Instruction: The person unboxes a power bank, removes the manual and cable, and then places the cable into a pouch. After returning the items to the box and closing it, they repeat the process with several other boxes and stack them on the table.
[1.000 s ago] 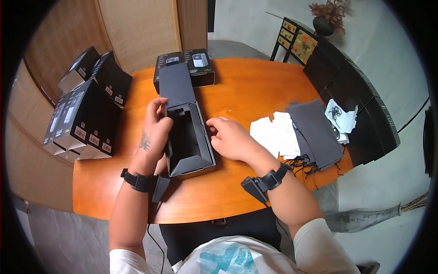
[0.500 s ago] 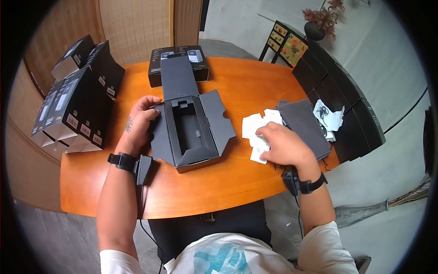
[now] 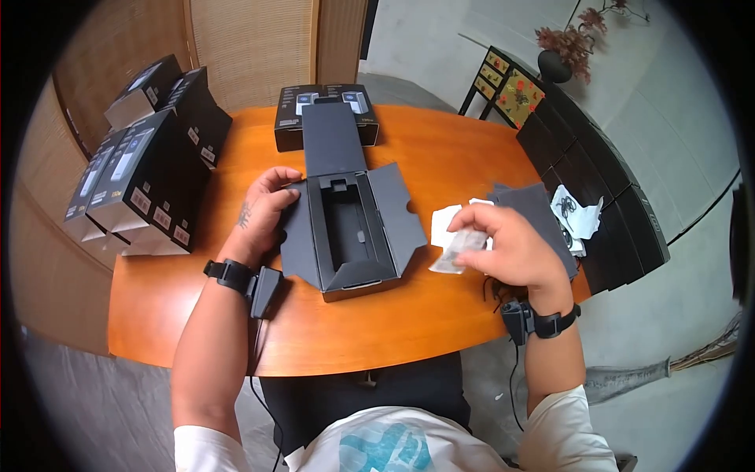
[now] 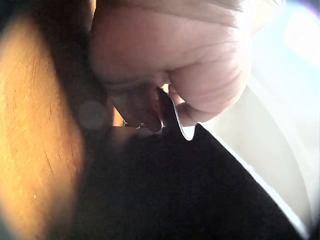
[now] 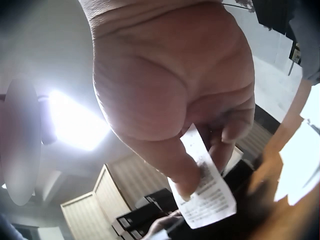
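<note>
A black box lies open on the table, its lid folded back and both side flaps spread; the tray inside looks empty. At its left flap, my left hand pinches the edge between thumb and fingers, and the left wrist view shows the notched flap between the digits of the hand. My right hand holds a small printed white paper above the table, right of the box. In the right wrist view the paper hangs from the thumb and fingers.
More white papers and dark grey pouches lie at the right. Behind them stand black boxes with a crumpled white item. Printed boxes stand at the left and at the table's back.
The right flap has been spread outward. My right hand has moved from the box to the papers and lifted one. My left hand remains at the left flap, which has swung outward.
</note>
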Demonstrator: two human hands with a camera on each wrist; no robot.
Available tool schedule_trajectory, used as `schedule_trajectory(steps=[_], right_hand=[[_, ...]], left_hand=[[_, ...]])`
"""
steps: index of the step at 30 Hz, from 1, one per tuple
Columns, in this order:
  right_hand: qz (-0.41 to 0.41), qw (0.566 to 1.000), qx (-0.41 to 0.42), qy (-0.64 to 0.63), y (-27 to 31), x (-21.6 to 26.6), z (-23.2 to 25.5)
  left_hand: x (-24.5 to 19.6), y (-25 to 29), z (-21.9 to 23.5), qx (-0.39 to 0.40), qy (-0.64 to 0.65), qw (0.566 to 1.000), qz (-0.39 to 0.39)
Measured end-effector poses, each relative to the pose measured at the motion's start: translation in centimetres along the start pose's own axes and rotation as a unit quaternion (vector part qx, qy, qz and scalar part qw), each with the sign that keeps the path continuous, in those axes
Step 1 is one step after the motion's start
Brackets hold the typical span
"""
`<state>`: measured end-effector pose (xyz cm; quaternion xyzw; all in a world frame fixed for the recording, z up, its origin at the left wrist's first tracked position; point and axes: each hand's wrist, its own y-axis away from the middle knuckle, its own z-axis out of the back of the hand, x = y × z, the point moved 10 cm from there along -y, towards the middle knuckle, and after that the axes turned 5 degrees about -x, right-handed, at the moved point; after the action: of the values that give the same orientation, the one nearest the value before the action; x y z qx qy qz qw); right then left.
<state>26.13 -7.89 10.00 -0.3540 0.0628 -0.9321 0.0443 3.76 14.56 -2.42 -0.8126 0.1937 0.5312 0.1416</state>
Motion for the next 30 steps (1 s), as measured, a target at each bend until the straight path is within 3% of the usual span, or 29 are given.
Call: schedule_trajectory(steps=[2, 5, 7, 10, 15, 18, 21, 24, 26, 28, 30], right_hand=[[0.055, 0.995, -0.032, -0.073, -2.0, 2.8, 0.1], [0.072, 0.996, -0.045, 0.041, -5.8, 4.4, -2.7], [0.026, 0.995, -0.047, 0.085, -8.1, 3.5, -5.1], [0.048, 0.998, -0.001, 0.049, -9.5, 3.6, -8.0], [0.031, 0.984, 0.094, 0.15, -9.0, 3.2, -10.5], [0.133, 0.972, -0.071, 0.178, -8.5, 4.1, -6.7], [0.114, 0.972, -0.159, 0.133, -6.5, 2.8, 0.3], [-0.031, 0.974, -0.11, 0.197, -3.8, -2.9, 4.7], [-0.093, 0.945, -0.001, 0.313, -2.0, -7.8, 4.9], [-0.138, 0.936, 0.067, 0.316, 0.2, -10.6, 4.0], [-0.123, 0.943, 0.08, 0.3, 0.7, -11.9, 3.0]], left_hand=[[-0.1, -0.1, -0.3, 0.014, -0.03, 0.999, -0.008], [-0.2, 0.5, -1.3, 0.034, -0.053, 0.998, -0.009], [-0.1, 0.6, -1.4, 0.038, -0.048, 0.998, -0.013], [-0.2, 0.6, -1.5, 0.042, -0.042, 0.998, -0.014], [0.0, 0.8, -1.8, 0.053, -0.038, 0.998, -0.001], [0.3, 0.4, -1.5, 0.061, -0.044, 0.997, -0.012], [0.3, 0.3, -1.4, 0.063, -0.045, 0.997, -0.02], [0.4, 0.3, -1.6, 0.067, -0.04, 0.997, -0.019], [0.4, 0.4, -1.8, 0.066, -0.023, 0.997, -0.012], [0.2, 0.6, -1.9, 0.056, -0.029, 0.998, -0.009], [0.3, 0.5, -1.8, 0.055, -0.04, 0.998, -0.011]])
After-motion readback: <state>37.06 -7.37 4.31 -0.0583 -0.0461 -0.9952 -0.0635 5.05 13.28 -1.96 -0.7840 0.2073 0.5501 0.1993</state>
